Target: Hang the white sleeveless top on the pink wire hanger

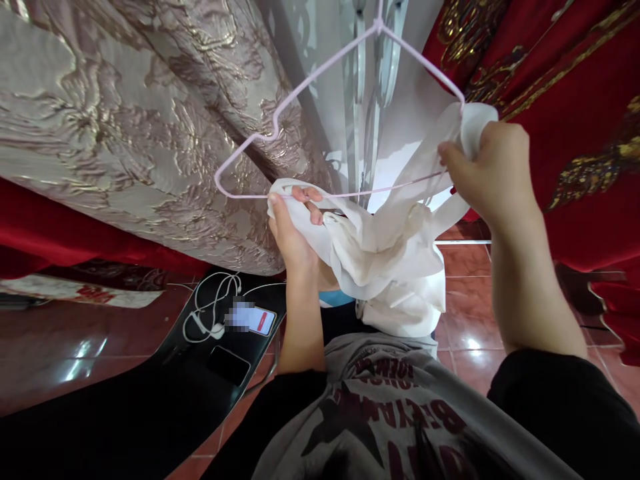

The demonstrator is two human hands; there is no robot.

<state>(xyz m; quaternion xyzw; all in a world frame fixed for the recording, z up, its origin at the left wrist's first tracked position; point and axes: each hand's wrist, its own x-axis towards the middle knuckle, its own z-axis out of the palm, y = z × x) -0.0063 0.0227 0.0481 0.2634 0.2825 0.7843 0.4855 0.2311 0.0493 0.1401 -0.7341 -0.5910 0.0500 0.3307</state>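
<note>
A pale pink hanger [325, 67] hangs in front of me, its top bent upward out of view. Over its right end goes one side of a sheer white garment [395, 253], whose bunched cloth falls below the bottom bar. My right hand [497, 167] is closed on the cloth at that right end, thumb toward the bar. On the left, my left hand [295, 223] grips another edge of the garment near the bottom bar, its fingers showing through the opening of the cloth. The hanger's left shoulder is bare.
Behind the hanger stand white doors with long handles [359, 60]. A pinkish embossed curtain [150, 120] hangs at left, a red sequined one [575, 133] at right. On a black bench [100, 407] lie a lit phone [260, 321], a dark phone [229, 365] and a white cable [200, 323].
</note>
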